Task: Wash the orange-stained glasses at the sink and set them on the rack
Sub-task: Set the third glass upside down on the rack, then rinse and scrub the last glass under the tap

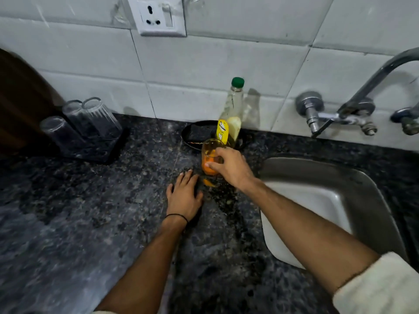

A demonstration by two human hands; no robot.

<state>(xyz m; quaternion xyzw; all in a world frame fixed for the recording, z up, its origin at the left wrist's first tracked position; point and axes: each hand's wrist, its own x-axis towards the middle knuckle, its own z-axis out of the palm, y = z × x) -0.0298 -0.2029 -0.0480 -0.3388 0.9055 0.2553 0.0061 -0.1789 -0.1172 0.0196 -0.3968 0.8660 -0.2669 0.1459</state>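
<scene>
An orange-stained glass (209, 156) stands upright on the dark granite counter (90, 211), just left of the sink (353, 191). My right hand (231, 168) wraps its fingers and thumb around the glass. My left hand (184, 196) lies flat on the counter, fingers spread, just left of the glass and holding nothing. An orange smear or reflection (209, 182) shows on the counter below the glass. At the back left a dark rack (99, 150) holds three clear glasses (90, 116) upside down.
A clear bottle (231, 114) with a green cap and yellow label stands right behind the glass, beside a black dish holding a sponge (197, 132). The wall tap (353, 103) arches over the sink at the right. A wall socket (158, 15) sits above.
</scene>
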